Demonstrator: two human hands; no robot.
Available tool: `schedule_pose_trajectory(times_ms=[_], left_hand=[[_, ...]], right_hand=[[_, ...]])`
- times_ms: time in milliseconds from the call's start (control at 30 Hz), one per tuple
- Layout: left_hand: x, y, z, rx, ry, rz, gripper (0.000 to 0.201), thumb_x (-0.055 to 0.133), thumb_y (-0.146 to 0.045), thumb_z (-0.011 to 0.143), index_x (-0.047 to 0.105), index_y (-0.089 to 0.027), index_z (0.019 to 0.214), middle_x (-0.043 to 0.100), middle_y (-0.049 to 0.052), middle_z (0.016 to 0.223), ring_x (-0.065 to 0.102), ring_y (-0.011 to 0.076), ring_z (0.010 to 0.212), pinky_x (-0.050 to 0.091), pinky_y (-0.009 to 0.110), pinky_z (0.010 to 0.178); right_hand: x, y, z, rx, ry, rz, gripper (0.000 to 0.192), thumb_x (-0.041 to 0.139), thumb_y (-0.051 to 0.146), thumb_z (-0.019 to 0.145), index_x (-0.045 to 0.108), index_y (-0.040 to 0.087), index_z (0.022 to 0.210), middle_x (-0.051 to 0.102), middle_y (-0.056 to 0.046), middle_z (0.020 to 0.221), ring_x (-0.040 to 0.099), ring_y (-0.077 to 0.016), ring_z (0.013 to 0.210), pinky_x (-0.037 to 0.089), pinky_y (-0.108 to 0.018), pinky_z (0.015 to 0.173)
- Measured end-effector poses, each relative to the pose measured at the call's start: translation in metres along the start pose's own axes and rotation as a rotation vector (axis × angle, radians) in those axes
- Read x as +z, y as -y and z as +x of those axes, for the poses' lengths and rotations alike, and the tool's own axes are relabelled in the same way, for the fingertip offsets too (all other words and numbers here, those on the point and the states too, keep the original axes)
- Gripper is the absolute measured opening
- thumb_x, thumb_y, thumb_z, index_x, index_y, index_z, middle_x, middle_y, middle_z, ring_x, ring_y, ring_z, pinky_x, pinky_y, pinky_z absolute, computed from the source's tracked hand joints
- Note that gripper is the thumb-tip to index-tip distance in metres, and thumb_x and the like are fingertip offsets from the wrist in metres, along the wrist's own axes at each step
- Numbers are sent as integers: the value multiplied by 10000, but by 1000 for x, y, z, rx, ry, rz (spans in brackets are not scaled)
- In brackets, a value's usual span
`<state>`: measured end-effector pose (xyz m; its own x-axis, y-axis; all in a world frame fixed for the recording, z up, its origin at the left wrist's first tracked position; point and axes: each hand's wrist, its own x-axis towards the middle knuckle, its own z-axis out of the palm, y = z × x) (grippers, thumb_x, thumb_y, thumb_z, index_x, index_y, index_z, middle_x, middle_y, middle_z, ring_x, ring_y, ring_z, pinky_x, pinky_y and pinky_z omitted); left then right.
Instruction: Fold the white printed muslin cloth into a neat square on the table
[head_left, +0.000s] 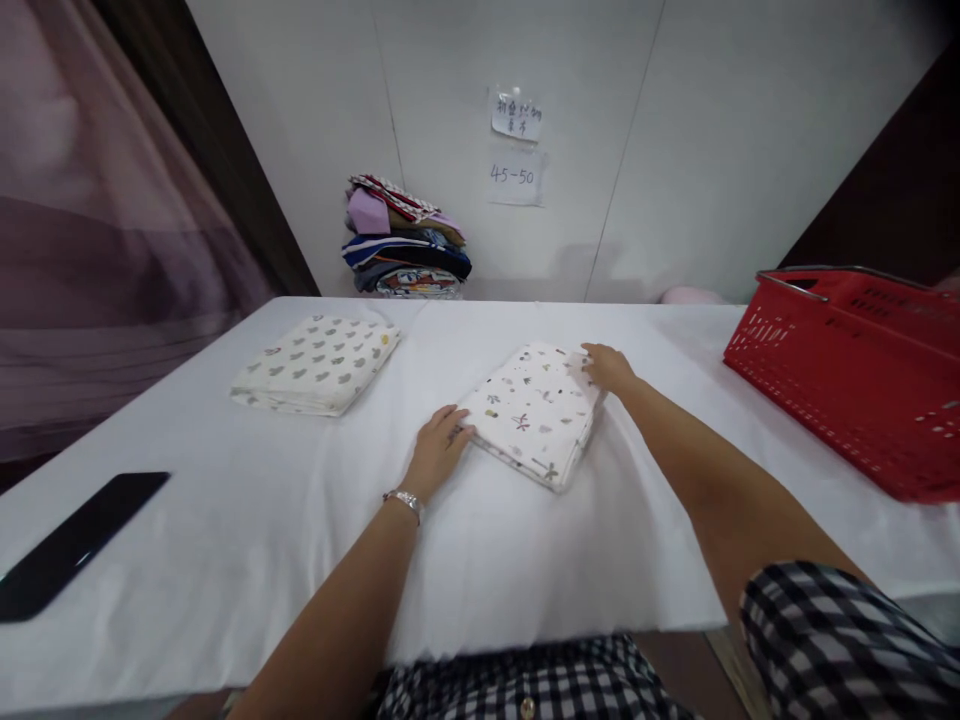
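Folded patterned cloth (534, 412) lying flat on the desk (225, 560)

It is a white cloth, folded into a thick rectangle, printed with small scattered motifs in dark, tan and reddish tones. It sits turned at an angle to the desk's front edge, near the desk's middle, its layered edges showing along the near side.

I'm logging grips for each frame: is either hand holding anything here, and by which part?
Nothing is lifted. The left hand touches the near-left corner of the folded printed cloth and the right hand its far corner; it lies flat on the table.
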<state>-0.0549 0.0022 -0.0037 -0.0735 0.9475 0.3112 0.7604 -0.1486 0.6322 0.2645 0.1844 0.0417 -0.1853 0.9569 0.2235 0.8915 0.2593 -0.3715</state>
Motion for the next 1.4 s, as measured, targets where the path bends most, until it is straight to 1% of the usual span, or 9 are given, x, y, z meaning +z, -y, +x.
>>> schedule_pose_trajectory(times_ms=[100,167,267,400,533,800,1067,1267,1400], left_hand=[[1,1,-2,6,42,0,368,516,-297,813,567,-239,1173,463,35,1320,453,190,1208,335,317,1065],[2,3,-1,-6,38,-8,376,497,-251,813,558,-239,1184,466,33,1312,464,189,1195,350,311,1054],[4,5,2,-20,2,-26,399,490,-233,813,533,-223,1210,500,42,1271,507,191,1137,397,316,1009],[8,7,6,-43,-43,-31,414,501,-234,806,522,-199,1218,552,59,1210,538,202,1075,437,341,946],[9,8,11,-103,-51,-32,408,523,-234,789,541,-184,1194,587,66,1172,560,202,1023,443,346,920],[6,0,20,-248,-63,-23,319,504,-207,761,623,-194,1056,652,40,1026,591,177,889,455,296,832],[0,-1,25,-138,-63,259,296,442,-206,766,665,-208,961,673,54,970,569,244,946,429,345,800],[-1,7,27,-128,-37,239,299,446,-230,770,657,-203,981,671,57,986,577,236,924,433,352,806],[-1,-1,18,52,-109,241,380,443,-199,769,601,-168,1113,615,94,1132,530,244,1055,405,380,902]], right_hand=[[3,24,1,-53,20,15,506,588,269,798,494,163,1284,478,-120,1347,376,-287,1278,264,-448,1064],[5,44,-18,-104,49,98,468,526,304,843,484,174,1291,464,-96,1365,400,-246,1262,312,-399,1042],[4,76,-73,-193,118,213,410,466,362,874,519,222,1255,531,-60,1303,492,-225,1171,410,-373,950],[7,105,-157,-454,129,109,382,452,320,887,512,217,1250,581,-79,1227,488,-235,1159,280,-459,1039],[20,111,-201,-545,61,-51,387,444,168,869,498,150,1252,544,-127,1262,458,-253,1170,284,-477,1024],[35,99,-204,-520,-79,-60,375,418,84,852,529,156,1203,573,-124,1194,486,-249,1107,400,-428,929],[45,91,-206,-555,-99,-50,402,424,69,855,532,193,1222,585,-114,1194,513,-241,1083,425,-427,898],[47,90,-206,-558,-123,-37,360,425,94,873,547,184,1199,592,-112,1186,519,-238,1075,434,-424,895],[46,93,-206,-560,-131,-36,354,410,93,872,549,171,1188,593,-120,1180,517,-241,1072,440,-434,893]])
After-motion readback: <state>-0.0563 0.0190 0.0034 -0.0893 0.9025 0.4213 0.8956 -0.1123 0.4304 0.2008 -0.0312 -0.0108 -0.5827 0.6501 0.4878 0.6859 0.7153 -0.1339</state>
